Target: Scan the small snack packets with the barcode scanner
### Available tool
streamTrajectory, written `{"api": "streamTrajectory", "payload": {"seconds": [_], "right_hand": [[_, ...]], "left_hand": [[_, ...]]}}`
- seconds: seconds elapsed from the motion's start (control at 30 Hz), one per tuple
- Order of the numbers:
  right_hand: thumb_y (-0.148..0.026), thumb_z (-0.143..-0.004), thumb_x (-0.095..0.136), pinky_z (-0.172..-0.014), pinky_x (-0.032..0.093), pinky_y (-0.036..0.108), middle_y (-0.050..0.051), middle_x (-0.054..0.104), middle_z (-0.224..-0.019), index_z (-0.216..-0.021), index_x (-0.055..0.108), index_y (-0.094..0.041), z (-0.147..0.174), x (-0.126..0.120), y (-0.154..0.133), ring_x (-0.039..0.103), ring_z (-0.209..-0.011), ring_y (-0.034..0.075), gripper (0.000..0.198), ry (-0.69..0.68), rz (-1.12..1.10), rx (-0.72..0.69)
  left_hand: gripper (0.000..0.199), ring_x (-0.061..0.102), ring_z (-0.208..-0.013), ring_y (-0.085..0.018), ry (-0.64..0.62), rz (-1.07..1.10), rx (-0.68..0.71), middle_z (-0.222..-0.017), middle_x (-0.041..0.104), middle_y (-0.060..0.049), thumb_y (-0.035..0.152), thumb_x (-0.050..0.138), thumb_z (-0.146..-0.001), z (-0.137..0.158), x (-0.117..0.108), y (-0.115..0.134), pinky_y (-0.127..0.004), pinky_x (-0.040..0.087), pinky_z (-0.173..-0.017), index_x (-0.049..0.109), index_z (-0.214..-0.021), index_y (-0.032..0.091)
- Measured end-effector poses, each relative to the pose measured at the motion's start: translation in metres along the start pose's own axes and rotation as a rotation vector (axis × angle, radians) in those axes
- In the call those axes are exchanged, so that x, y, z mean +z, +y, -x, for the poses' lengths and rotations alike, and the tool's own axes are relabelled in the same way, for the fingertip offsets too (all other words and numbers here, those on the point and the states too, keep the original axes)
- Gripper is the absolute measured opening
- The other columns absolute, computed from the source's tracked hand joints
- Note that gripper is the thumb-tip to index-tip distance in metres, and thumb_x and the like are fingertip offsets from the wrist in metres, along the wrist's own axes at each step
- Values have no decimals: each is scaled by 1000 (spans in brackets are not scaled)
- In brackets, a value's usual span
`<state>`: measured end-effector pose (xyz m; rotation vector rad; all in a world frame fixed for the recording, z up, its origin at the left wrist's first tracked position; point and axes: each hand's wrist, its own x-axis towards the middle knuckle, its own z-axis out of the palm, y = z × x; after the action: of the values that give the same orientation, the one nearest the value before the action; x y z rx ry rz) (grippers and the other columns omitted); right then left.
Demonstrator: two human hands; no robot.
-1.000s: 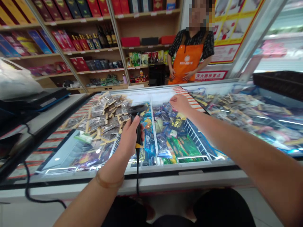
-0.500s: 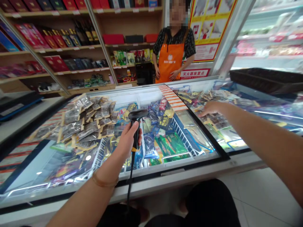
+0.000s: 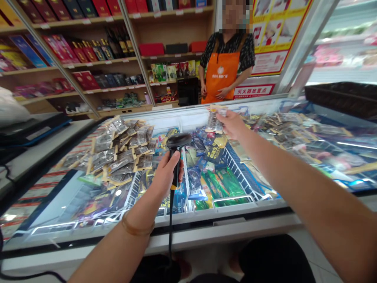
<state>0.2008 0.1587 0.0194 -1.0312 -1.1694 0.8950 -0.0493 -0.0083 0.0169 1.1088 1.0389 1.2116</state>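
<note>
My left hand (image 3: 169,171) is closed around the handle of a black barcode scanner (image 3: 178,141), whose cord hangs down over the freezer's front edge. In my right hand (image 3: 232,124) is a small clear packet (image 3: 215,119) with a tan edge, pinched between thumb and fingers above the far middle of the freezer. A heap of similar packets (image 3: 120,151) lies on the glass to the left. More packets (image 3: 282,127) are spread on the right side, beyond my right forearm.
The chest freezer (image 3: 200,232) holds wire baskets with green bags (image 3: 226,182) and blue bags. A person in an orange apron (image 3: 223,72) stands behind it. A dark tray (image 3: 341,98) rests at the right, near shelves of boxes (image 3: 151,49) at the back.
My right hand has moved left from the right-hand packets and now holds one up. My left hand still grips the scanner. The view has shifted slightly.
</note>
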Motion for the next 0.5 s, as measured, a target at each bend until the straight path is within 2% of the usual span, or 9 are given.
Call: {"api": "streamTrajectory", "payload": {"seconds": [0.1,0.2,0.3,0.5], "right_hand": [[-30,-89,65,-75,58,35,0,73,-81,-98,62,-20,5,54,20,70,-73,16,13,-126,-254,167],[-37,-87,66,-71,57,32,-1,70,-78,-95,61,-21,10,85,37,68,-71,16,19,-153,-312,205],[-42,-84,69,-67,54,29,-1,67,-74,-92,60,-21,14,95,49,66,-69,16,25,-164,-280,218],[-45,-82,70,-61,50,26,-2,63,-72,-95,55,-21,14,91,52,63,-64,14,31,-192,-237,211]], "left_hand": [[52,46,-40,-7,4,2,-1,-66,55,6,64,71,-72,-4,-4,-3,-22,37,-37,50,-92,21],[52,45,-38,-7,-20,-18,10,-66,55,6,64,71,-73,-8,-7,-8,-22,37,-36,50,-95,21],[49,45,-38,-6,-48,-43,9,-67,56,6,64,69,-76,-9,-8,-11,-22,37,-37,50,-93,21],[46,46,-39,-6,-96,-69,40,-68,56,5,61,67,-79,-7,-6,-13,-22,37,-38,51,-95,21]]}}
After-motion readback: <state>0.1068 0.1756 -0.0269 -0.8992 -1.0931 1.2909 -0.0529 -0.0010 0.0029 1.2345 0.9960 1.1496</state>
